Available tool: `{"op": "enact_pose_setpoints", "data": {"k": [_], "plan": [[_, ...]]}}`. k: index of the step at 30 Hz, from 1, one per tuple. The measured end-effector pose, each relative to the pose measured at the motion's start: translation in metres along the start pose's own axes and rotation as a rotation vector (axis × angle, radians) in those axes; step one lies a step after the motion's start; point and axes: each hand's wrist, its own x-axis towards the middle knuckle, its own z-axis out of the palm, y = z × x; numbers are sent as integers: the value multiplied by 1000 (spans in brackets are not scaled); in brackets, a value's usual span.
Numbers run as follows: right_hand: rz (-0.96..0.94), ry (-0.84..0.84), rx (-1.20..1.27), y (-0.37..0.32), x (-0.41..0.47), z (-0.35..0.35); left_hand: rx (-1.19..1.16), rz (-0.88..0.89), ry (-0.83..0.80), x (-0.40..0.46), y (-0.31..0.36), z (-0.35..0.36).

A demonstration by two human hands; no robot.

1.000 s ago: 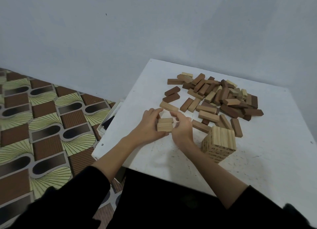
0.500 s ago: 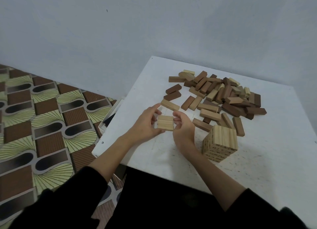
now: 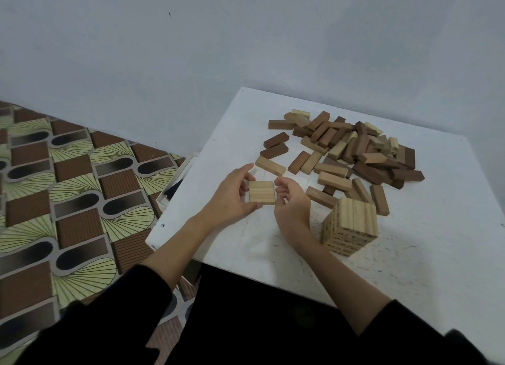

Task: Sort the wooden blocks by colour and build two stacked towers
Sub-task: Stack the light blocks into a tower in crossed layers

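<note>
Black sleeves reach over the near edge of the white table point(image 3: 426, 255). Between them, the left hand point(image 3: 232, 198) and right hand point(image 3: 293, 203) pinch a flat row of three pale blocks point(image 3: 261, 192) from either side, fingers curled against its ends — held just above the tabletop, as far as one can tell. Just right of the right wrist stands the pale tower point(image 3: 351, 229) (squarely stacked). Beyond lies the mixed pile of loose blocks point(image 3: 355, 151), dark and light jumbled together.
</note>
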Motion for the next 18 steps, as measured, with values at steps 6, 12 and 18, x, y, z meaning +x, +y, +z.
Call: {"op": "enact_pose_setpoints", "data": {"k": [6, 12, 18], "plan": [[-28, 0, 8, 2, 0, 1, -8, 1, -8, 0, -1, -1], [-44, 7, 7, 2, 0, 2, -1, 4, -9, -1, 0, -1], [-34, 10, 3, 0, 1, 1, -17, 10, -39, 1, -1, -4]]}}
